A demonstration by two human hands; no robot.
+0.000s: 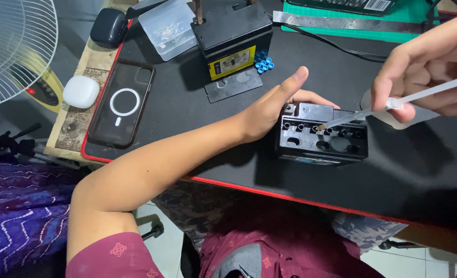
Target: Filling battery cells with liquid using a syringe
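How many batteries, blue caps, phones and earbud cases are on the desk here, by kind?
Black batteries: 2, one steadied by the left hand at, one behind at
Small blue caps: about 6, clustered, exact count hard to tell
Phone: 1
Earbud cases: 2, white and dark
Total: about 11
The right hand holds a white syringe-like tool.

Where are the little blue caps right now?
In the head view the blue caps sit in a cluster at the desk's far side, against the right corner of the upright black battery, beyond the left hand.
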